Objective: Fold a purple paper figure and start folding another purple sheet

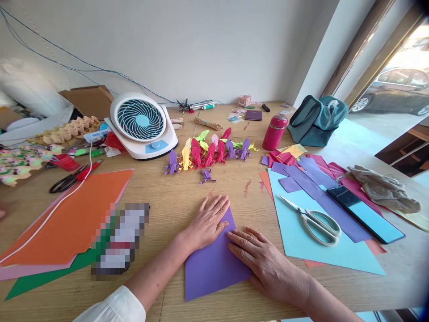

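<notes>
A purple sheet of paper (212, 273) lies on the wooden table in front of me, its narrow end pointing away. My left hand (208, 225) rests flat on the sheet's far left part, fingers stretched toward its far tip. On the right edge of the sheet lies my right hand (261, 259), palm down with its fingers extended onto the paper. The thumb of my left hand is close to the right hand's fingertips. Beyond the sheet sits a small purple folded paper figure (207, 175), with rows of red, yellow, green and purple figures (209, 154) behind it.
White-handled scissors (320, 226) and a phone (365, 214) lie on blue and purple paper at right. Behind them stand a red bottle (275, 133) and a teal bag (317, 120). At left are a fan (142, 120), orange paper (73, 219) and black-handled scissors (69, 179).
</notes>
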`<state>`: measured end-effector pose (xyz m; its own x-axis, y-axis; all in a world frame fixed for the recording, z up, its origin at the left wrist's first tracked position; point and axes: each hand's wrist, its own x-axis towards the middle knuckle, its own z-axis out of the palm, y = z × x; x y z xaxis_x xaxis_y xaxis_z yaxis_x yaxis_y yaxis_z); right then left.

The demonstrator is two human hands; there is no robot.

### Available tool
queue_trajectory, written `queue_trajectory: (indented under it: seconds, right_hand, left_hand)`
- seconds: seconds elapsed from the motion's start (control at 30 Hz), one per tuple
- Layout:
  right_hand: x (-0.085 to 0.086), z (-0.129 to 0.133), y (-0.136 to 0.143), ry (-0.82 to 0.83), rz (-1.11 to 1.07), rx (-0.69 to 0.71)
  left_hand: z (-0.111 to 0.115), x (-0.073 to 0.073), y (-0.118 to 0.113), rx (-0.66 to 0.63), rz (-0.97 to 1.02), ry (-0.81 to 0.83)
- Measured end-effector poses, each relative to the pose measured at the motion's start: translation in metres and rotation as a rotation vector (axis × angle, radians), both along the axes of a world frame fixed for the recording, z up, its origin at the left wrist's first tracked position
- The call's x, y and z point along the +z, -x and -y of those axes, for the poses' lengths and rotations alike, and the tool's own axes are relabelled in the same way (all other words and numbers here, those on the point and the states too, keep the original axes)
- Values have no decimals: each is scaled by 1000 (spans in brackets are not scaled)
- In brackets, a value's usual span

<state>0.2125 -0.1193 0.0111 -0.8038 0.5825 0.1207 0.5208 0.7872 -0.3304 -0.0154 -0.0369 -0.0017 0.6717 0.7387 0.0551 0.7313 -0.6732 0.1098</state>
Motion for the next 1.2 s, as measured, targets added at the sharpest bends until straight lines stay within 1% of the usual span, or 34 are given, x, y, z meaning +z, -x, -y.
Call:
queue_trajectory:
  seconds: [0.07,0.17,0.33,0.47,0.7,1.03,1.2]
  right_hand:
    - [1,0,0,0,1,7]
    - [2,1,0,1,6,2]
    - [4,2,0,-15,-3,6]
    - [4,3,0,-30,9,5]
    - [-2,5,-3,-66,63,16]
    - [-1,5,-3,-59,78,16]
    - [2,6,-1,-36,88,7]
  left_hand:
    - [0,-2,1,11,-21,7]
    - [1,0,-2,21,-33,12]
    - [1,-1,-10,78,30,-46]
    - [2,-4,-11,88,11,-8]
    - [3,-2,-13,120,-6,32]
    - [3,-4,-13,116,7,22]
    - [2,-6,-13,104,0,-48]
